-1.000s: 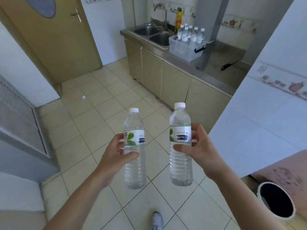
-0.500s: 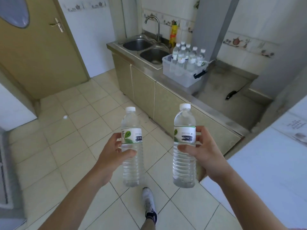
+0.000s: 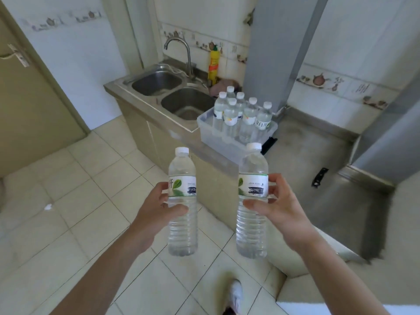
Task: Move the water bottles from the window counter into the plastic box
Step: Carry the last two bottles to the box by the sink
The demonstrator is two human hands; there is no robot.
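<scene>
- six water bottles [image 3: 241,114] stand upright in the plastic box [image 3: 205,129] on the counter [image 3: 313,142] beside the sink [image 3: 186,105].
- the left hand [image 3: 156,205] grips one bottle [image 3: 181,201], the right hand [image 3: 275,205] another bottle [image 3: 252,201], both upright and short of the box.
- the window counter is out of view, so any remaining bottles probably can't be counted.

I count six capped water bottles [image 3: 230,114] standing in one clear plastic box [image 3: 205,130], two more bottles [image 3: 182,201] held nearer than the box, two sink basins [image 3: 156,83] left of it
</scene>
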